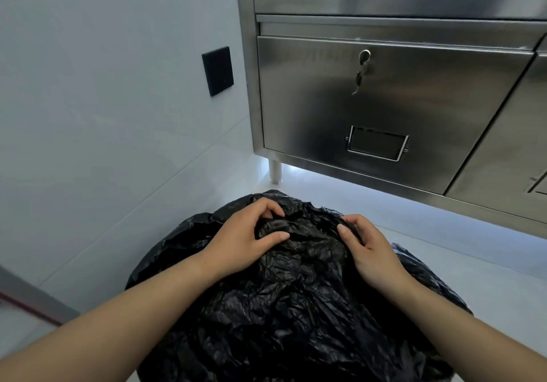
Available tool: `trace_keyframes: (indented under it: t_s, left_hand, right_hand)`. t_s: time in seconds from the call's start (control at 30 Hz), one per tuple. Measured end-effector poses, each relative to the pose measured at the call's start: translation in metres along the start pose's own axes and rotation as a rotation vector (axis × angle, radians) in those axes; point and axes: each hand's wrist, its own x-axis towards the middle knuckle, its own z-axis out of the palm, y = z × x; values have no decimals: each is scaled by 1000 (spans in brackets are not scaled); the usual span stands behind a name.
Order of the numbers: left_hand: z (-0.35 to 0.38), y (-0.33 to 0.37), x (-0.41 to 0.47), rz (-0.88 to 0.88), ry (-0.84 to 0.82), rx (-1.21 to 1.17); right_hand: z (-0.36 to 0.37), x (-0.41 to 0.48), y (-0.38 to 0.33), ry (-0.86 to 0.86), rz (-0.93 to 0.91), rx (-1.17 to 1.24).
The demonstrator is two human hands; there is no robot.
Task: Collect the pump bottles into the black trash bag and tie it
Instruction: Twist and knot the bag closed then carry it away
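Black trash bag (296, 307) is bunched on the floor before the steel cabinet (384, 100); plastic is pinched by left hand (245, 239) and right hand (367, 251). Slack should be gathered before knotting.

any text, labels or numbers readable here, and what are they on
None can be read.
Label holder on the steel cabinet door: its card shows no legible writing.
Faint marks left of the lock on that door: too blurred to read.
Black trash bag and black wall plate: no print visible.
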Motion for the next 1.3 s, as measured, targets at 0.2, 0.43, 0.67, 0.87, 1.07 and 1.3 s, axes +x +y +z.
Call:
trace_keyframes:
  t_s: [0.2, 0.43, 0.67, 0.87, 1.07, 1.3]
  left_hand:
    - [-2, -14, -8, -36, -304, 132]
    - [1, -20, -9, -38, -300, 22]
    - [4, -5, 1, -51, -91, -110]
    - [11, 8, 8, 109, -2, 252]
    - [32, 10, 1, -62, -2, 132]
    - [44, 36, 11, -565, 259, -882]
  right_hand:
    - [-14, 7, -9, 62, -25, 17]
    - [-27, 5, -3, 74, -44, -9]
    - [-23, 2, 8, 117, -34, 31]
    - [-30, 19, -23, 359, -128, 174]
    - [3, 5, -32, 218, -188, 190]
    - [44, -20, -4, 137, -36, 211]
